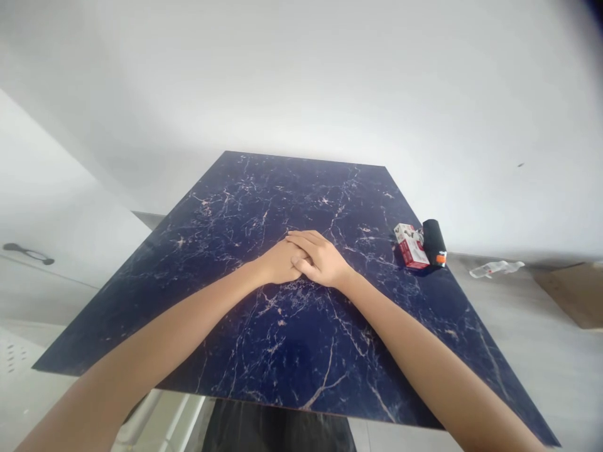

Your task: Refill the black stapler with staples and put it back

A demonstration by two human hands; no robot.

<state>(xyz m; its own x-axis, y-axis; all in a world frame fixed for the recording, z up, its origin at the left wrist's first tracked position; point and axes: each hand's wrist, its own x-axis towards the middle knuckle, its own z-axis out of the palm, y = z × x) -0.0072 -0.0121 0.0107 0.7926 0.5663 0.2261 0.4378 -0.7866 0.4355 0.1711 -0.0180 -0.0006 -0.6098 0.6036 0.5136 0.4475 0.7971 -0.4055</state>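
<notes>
Both my forearms reach forward over a dark blue marble-patterned tabletop (282,326). My right hand (320,257) lies on top of my left hand (277,262) near the table's middle, and the two rest together on the surface. The right hand's fingers lie flat and stretched over the left hand. The left hand's fingers are mostly covered, so their pose does not show. Neither hand holds anything that I can see.
A small red and white box (410,246) and a black cylinder with an orange band (434,242) lie at the table's right edge. On the grey floor to the right are a clear plastic bottle (494,269) and brown cardboard (572,294). White walls stand behind.
</notes>
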